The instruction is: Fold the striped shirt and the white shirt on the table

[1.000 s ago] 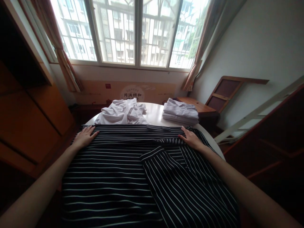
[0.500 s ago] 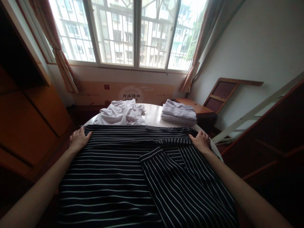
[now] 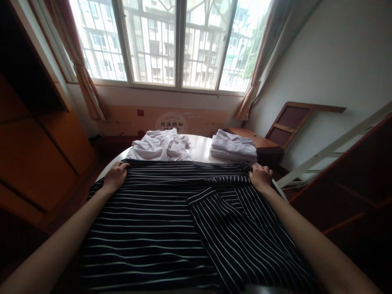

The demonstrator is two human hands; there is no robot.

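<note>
A black shirt with thin white stripes lies spread over the round white table, and one sleeve is folded across its right half. At the far left corner of the shirt, my left hand has its fingers closed on the fabric edge. My right hand grips the far right corner in the same way. Both forearms reach in from the lower corners of the view. The near end of the shirt runs out of the picture at the bottom.
Behind the shirt lie a crumpled white garment and a stack of folded white clothes. A wooden chair stands at the back right, by a white ladder rail. Wooden cabinets are on the left.
My left hand has moved right and inward, and its fingers have closed on the shirt's corner. My right hand has tightened round the other corner. The view has shifted slightly.
</note>
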